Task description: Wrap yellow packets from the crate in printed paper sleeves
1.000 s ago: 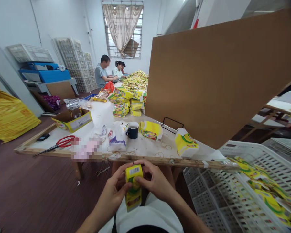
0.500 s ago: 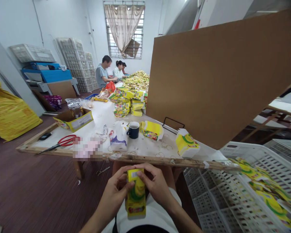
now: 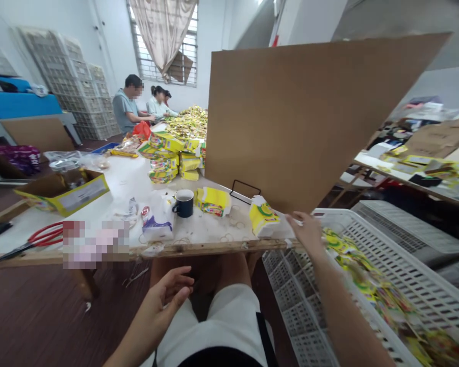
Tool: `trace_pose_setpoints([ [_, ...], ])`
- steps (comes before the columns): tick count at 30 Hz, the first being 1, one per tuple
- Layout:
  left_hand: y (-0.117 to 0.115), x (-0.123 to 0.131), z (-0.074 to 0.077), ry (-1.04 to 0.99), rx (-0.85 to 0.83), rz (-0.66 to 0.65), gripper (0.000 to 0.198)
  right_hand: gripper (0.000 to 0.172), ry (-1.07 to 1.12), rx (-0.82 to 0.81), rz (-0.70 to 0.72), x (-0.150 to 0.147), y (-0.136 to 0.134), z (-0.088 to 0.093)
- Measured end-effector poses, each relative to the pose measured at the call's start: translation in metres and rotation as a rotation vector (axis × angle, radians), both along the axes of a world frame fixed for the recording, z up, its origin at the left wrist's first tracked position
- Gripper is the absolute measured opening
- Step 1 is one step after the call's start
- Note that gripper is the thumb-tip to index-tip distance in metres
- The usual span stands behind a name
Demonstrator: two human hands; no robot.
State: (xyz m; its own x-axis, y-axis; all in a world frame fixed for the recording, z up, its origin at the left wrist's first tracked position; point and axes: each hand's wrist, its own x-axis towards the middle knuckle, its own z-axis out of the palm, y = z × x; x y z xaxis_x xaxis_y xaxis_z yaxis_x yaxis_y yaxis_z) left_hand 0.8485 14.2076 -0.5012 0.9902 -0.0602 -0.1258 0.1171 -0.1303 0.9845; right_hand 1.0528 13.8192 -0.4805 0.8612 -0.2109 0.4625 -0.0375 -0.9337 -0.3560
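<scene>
My left hand hovers over my lap with its fingers apart and loosely curled, holding nothing. Reaching out to the right, my right hand is above the table's front edge, just right of a bundle of yellow cartons with white flaps. Its fingers point towards that bundle, spread and somewhat blurred, and I see no box in them. Below my right forearm stands a white plastic crate, with yellow boxes inside.
A second yellow carton bundle, a dark mug, a tissue pack and red-handled scissors lie along the wooden-edged table. Stacked cartons stand farther back. A large cardboard sheet blocks the right. Co-workers sit behind.
The yellow box held in both hands over my lap is gone from them. My right hand has swung out to the right; my left has moved slightly left. The view has turned right.
</scene>
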Motion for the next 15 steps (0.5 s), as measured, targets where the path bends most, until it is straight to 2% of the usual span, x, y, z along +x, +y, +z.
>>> trace_pose_setpoints([
  [2, 0.003, 0.001, -0.003, -0.008, 0.023, 0.017, 0.055, 0.043, 0.11, 0.049, 0.006, 0.028, 0.015, -0.02],
  [5, 0.01, 0.001, -0.004, -0.022, 0.049, 0.056, 0.054, 0.032, 0.197, 0.115, -0.01, 0.051, 0.024, -0.034],
  [9, 0.012, 0.003, -0.003, -0.032, 0.068, 0.07, 0.05, 0.022, 0.173, 0.218, -0.054, 0.053, 0.018, -0.038],
  [15, 0.007, 0.005, -0.006, -0.031, 0.066, 0.044, 0.053, 0.031, 0.058, 0.49, -0.044, 0.049, 0.021, -0.04],
])
